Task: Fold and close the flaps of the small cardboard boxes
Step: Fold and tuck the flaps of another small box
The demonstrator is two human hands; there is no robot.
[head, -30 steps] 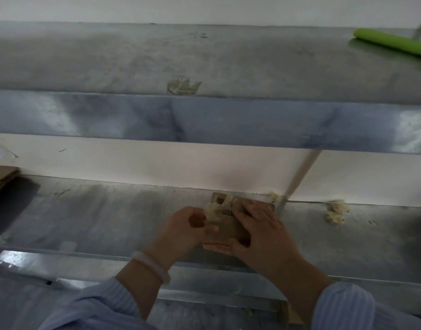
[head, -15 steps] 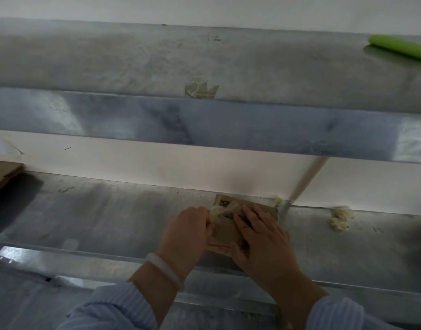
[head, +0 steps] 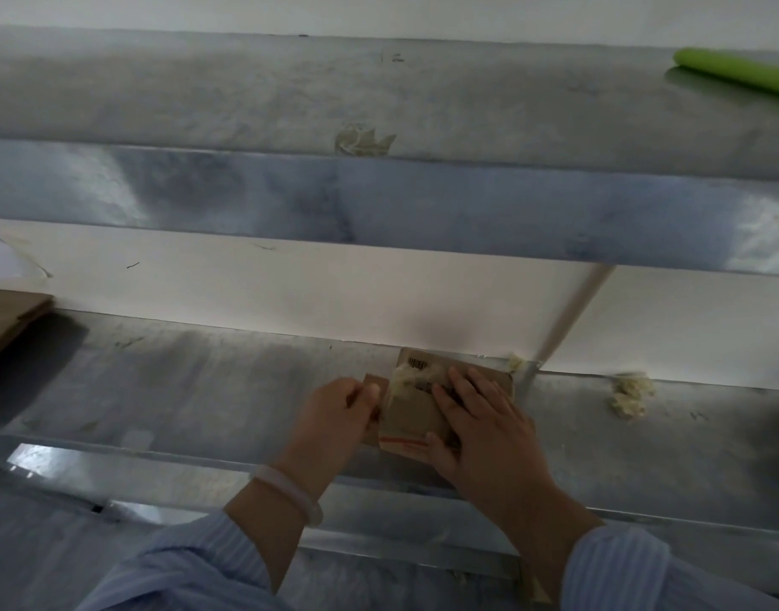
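Closing a side flap (head: pixel 372 383): left hand (head: pixel 335 412) pinches it, right hand (head: pixel 482 418) presses the small cardboard box (head: pixel 412 418) top with straight fingers (head: pixel 471 385); next, I judge, tuck it inward

brown cardboard box (head: pixel 416 412) with a black barcode and a red stripe, on a grey metal shelf (head: pixel 202 381). pale blue striped sleeves (head: pixel 617 571), a whitish bangle (head: pixel 290 496), a bright green roll (head: pixel 736 75) up top.

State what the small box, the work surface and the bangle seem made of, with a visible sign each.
Small box: matt brown cardboard, printed barcode. Work surface: probably sheet metal, dull grey sheen. Bangle: pale, smooth; perhaps jade or plastic.
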